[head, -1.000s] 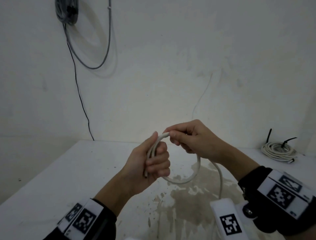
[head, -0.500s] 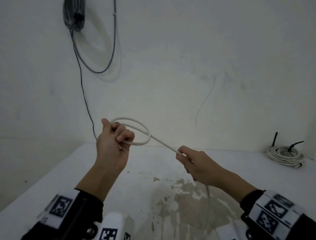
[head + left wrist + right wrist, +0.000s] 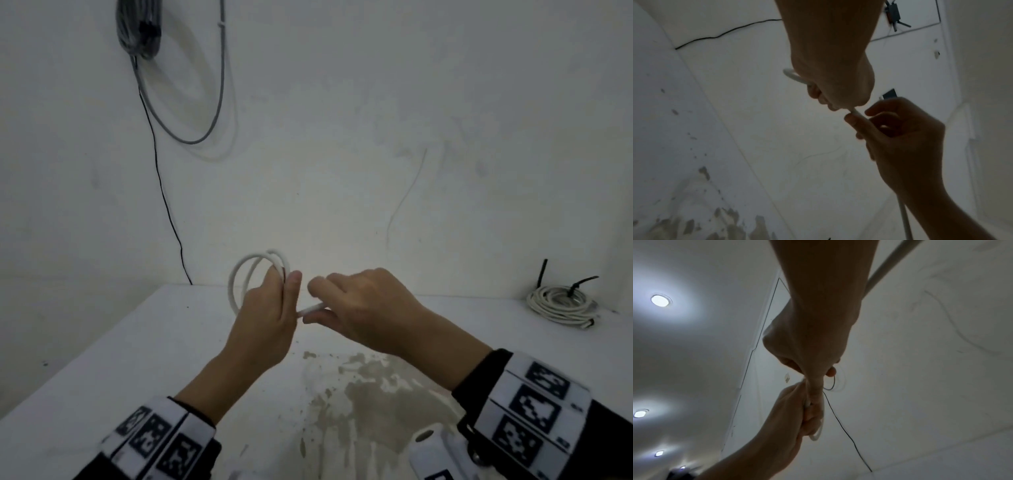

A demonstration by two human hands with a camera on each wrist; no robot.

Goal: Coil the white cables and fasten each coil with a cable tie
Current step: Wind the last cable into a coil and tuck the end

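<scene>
Left hand grips small loops of round white cable; right hand pinches the feeding strand. Light, springy; hold at the crossing.

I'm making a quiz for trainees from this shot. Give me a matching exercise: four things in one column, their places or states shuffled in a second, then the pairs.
Things:
1. left hand
2. right hand
3. tied coil
4. grey cable

Places or states:
A. hangs on the wall
B. grips white loops
C. lies at the table's far right
D. feeds the loose cable

Pairs: 1-B, 2-D, 3-C, 4-A
</scene>
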